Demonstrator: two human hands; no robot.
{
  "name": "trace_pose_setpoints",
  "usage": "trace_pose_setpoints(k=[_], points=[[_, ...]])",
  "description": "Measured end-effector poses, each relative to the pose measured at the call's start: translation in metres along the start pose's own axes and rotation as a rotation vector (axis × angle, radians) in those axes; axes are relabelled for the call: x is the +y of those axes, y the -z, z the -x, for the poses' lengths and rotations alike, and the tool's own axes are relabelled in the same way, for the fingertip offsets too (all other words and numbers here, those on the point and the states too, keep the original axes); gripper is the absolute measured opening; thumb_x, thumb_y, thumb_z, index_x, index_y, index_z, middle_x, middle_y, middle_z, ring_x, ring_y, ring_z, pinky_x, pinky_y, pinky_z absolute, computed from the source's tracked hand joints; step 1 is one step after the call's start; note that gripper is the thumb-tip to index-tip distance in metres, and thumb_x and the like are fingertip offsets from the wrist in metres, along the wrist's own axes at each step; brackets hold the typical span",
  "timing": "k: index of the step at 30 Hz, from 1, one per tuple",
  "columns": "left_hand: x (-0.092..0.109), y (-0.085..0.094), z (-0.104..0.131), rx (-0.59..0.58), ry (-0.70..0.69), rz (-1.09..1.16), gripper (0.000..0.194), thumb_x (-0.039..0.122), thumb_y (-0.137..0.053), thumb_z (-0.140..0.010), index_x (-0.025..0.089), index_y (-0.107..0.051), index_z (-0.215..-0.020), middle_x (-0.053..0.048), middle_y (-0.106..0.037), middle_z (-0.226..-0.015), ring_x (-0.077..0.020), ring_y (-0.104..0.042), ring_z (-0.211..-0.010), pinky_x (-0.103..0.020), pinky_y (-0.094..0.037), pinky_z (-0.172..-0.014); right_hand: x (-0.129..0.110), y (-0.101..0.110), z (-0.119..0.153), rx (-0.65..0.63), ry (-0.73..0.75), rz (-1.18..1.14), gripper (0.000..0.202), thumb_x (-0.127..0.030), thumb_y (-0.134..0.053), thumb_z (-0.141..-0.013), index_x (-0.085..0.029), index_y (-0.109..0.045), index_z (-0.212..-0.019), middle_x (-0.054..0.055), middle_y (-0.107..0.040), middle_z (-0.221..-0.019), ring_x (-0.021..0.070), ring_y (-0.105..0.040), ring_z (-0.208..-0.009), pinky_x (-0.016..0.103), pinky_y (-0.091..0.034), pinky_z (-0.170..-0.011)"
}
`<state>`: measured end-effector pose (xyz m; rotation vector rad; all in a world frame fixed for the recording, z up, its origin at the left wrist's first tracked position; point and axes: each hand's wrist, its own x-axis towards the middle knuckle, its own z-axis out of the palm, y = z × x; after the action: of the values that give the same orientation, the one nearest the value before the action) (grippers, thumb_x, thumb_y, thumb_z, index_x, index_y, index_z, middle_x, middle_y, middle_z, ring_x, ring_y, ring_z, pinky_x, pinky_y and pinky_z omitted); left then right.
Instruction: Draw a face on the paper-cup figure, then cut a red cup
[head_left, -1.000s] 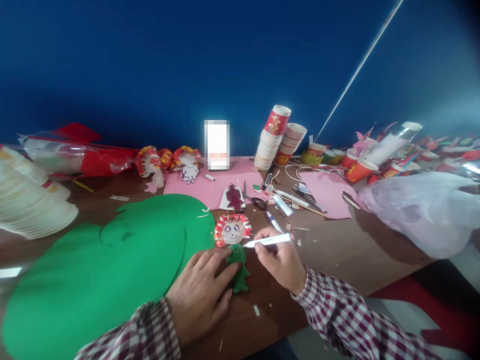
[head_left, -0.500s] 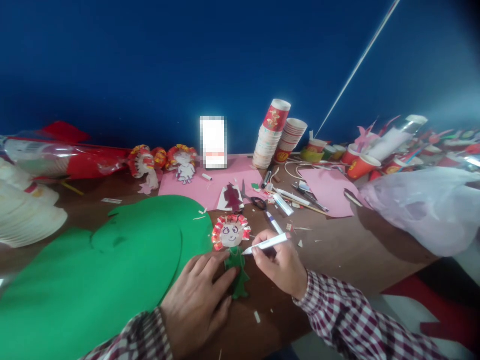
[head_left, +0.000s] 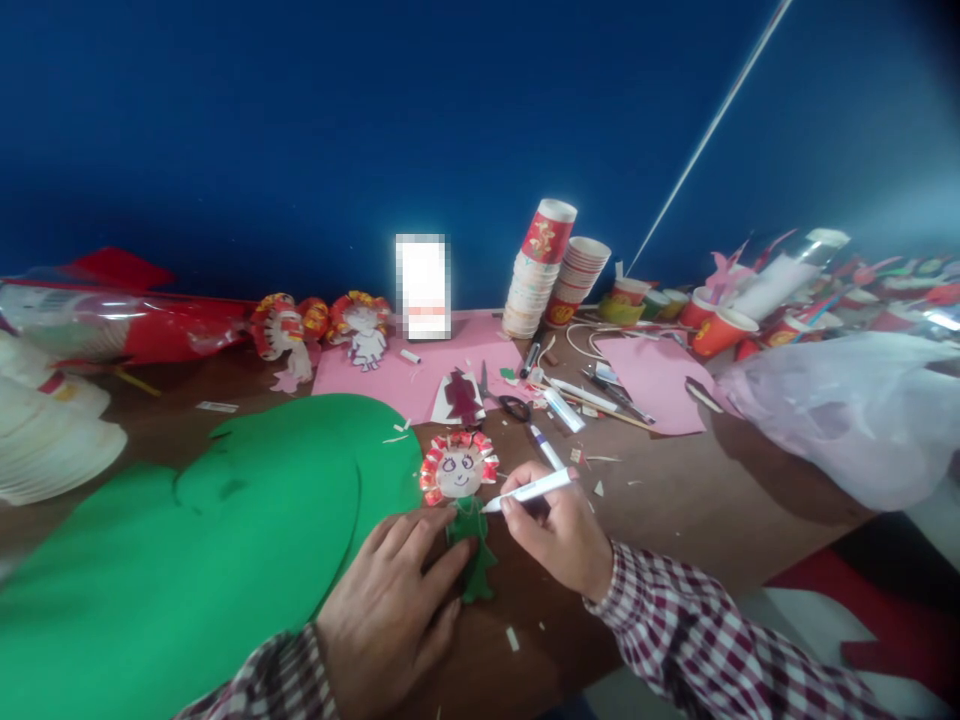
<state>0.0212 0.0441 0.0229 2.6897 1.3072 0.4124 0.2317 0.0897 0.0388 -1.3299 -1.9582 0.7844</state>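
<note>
Brown desk (head_left: 675, 520) | green sheet (head_left: 187, 560) L of doll (head_left: 461, 490) | scissors (head_left: 514, 405) behind

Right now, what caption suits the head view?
Left hand steadies a paper doll while right hand applies a white marker.

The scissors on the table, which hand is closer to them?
Right. The right hand, holding a white marker, sits just below the scissors. The left hand lies farther down, pressing the paper doll.

We find bare table (head_left: 675, 500) right of the paper doll (head_left: 461, 490). Green sheets (head_left: 225, 540) block its left; scissors (head_left: 514, 405) and markers (head_left: 546, 447) crowd beyond
</note>
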Motion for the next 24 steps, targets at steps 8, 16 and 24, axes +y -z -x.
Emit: trace_pose_setpoints(k=[8,16,24], points=[[0.0002,-0.0023,0.0004,0.037,-0.017,-0.010,0.040,0.023,-0.049,-0.083,0.024,-0.050,-0.122,-0.011,-0.047,-0.128,-0.0291,-0.044,-0.115,-0.050,-0.040,-0.093,-0.0006,0.0006,-0.0008,0.009,-0.001,-0.003,0.007,-0.024,-0.053,-0.082,-0.018,-0.056,-0.079,-0.004,-0.051,-0.056,0.0085,-0.043,-0.043,0.021,-0.034,-0.044],[0.0005,-0.0044,0.0003,0.056,-0.016,-0.006,0.037,0.026,-0.051,-0.082,0.027,-0.053,-0.119,-0.011,-0.046,-0.129,-0.0300,-0.044,-0.117,-0.051,-0.041,-0.093,-0.0006,-0.0001,-0.0006,0.007,-0.016,-0.035,0.007,-0.024,-0.053,-0.082,-0.018,-0.056,-0.080,-0.004,-0.050,-0.056,0.0081,-0.042,-0.043,0.020,-0.034,-0.043],[0.0023,-0.0076,0.0007,0.083,-0.020,-0.027,0.036,0.022,-0.053,-0.080,0.031,-0.056,-0.115,-0.009,-0.045,-0.130,-0.0292,-0.043,-0.117,-0.050,-0.042,-0.093,-0.0012,0.0000,-0.0008,0.006,-0.030,-0.080,0.008,-0.024,-0.053,-0.083,-0.018,-0.058,-0.085,-0.003,-0.052,-0.056,0.0081,-0.041,-0.043,0.019,-0.034,-0.042]])
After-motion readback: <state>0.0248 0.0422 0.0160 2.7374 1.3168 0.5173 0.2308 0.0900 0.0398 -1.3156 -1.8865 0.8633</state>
